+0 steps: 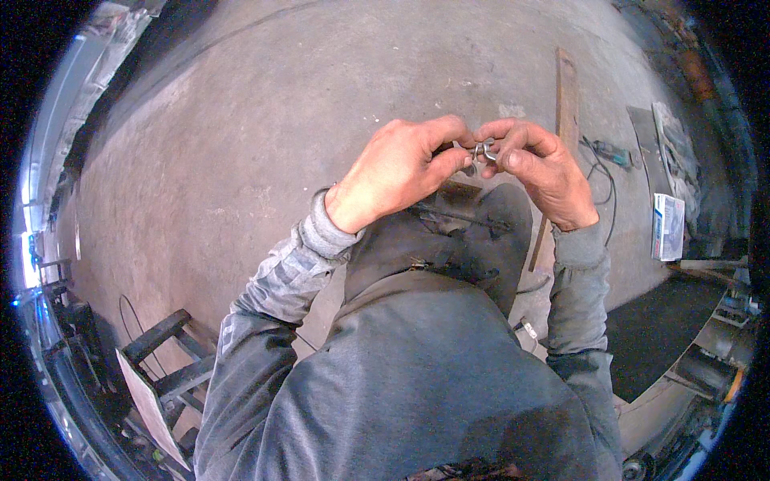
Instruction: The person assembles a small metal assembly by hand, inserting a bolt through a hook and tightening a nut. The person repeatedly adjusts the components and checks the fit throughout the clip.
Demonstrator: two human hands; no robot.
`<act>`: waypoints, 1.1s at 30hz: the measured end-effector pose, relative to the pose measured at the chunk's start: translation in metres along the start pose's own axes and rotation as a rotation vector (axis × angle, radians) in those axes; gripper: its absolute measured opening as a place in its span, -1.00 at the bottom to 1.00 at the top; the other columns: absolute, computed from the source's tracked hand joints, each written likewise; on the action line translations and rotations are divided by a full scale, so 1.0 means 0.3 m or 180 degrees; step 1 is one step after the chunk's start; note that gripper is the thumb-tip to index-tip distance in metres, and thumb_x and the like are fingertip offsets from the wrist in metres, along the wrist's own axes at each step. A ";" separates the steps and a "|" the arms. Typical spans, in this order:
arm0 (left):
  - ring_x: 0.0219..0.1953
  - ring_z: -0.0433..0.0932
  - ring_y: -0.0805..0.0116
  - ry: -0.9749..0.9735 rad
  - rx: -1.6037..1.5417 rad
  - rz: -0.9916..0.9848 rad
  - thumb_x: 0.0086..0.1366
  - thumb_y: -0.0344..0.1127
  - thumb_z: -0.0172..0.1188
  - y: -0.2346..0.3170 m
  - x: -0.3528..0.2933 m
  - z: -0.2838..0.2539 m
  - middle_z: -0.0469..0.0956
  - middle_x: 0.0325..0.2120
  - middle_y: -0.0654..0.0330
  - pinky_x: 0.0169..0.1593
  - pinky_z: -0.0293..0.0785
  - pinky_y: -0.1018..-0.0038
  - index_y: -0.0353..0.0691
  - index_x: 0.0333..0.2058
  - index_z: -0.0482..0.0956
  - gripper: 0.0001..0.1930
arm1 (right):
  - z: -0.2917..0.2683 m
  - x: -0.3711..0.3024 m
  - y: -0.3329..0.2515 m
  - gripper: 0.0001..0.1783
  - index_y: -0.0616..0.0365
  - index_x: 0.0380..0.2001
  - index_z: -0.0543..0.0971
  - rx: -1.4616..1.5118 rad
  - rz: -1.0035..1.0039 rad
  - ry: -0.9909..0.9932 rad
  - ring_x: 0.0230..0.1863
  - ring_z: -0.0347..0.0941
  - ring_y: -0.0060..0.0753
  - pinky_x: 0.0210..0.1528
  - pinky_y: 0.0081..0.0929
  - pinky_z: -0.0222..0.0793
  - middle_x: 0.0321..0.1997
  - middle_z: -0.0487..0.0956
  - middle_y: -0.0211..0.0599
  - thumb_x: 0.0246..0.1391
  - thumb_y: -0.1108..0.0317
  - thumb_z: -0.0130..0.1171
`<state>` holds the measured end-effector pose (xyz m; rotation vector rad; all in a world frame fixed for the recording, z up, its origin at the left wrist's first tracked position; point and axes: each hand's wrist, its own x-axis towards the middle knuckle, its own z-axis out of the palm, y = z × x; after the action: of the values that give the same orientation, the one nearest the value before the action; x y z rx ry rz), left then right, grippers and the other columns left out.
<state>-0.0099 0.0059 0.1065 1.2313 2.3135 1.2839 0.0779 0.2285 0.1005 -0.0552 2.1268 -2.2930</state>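
A small shiny metal fitting point(488, 151), curved like a ring or clamp, sits between my two hands above my lap. The thumb and fingers of my right hand point(549, 164) are pinched around it. From the other side my left hand point(397, 172) meets it, thumb and forefinger pressed together at a thin metal end. Fingers cover part of the piece, so its exact kind does not show. Both sets of fingertips nearly touch. Below them are my dark-clad knees point(385, 236).
A long wooden board point(567, 100) lies on the concrete floor point(241, 136) beyond my right hand. Farther right are a teal power tool point(616, 154) with a dark cable, a white-and-blue box point(668, 228) and a black mat point(662, 337). A dark metal frame point(172, 353) stands at lower left.
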 end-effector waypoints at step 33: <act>-0.22 0.68 -0.10 -0.0024 0.0164 0.0050 0.36 -0.22 0.22 0.003 0.006 -0.008 0.68 -0.29 -0.03 -0.17 0.58 0.19 -0.19 -0.12 0.62 -0.79 | 0.014 0.017 -0.029 -0.70 0.22 -0.04 0.54 0.0252 0.0672 0.0418 -0.43 0.53 -0.50 -0.43 -0.54 0.45 -0.25 0.59 -0.29 0.25 0.29 0.21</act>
<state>-0.0117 0.0061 0.1088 1.2704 2.3500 1.2298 0.0730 0.2249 0.1096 0.3136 1.9838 -2.3107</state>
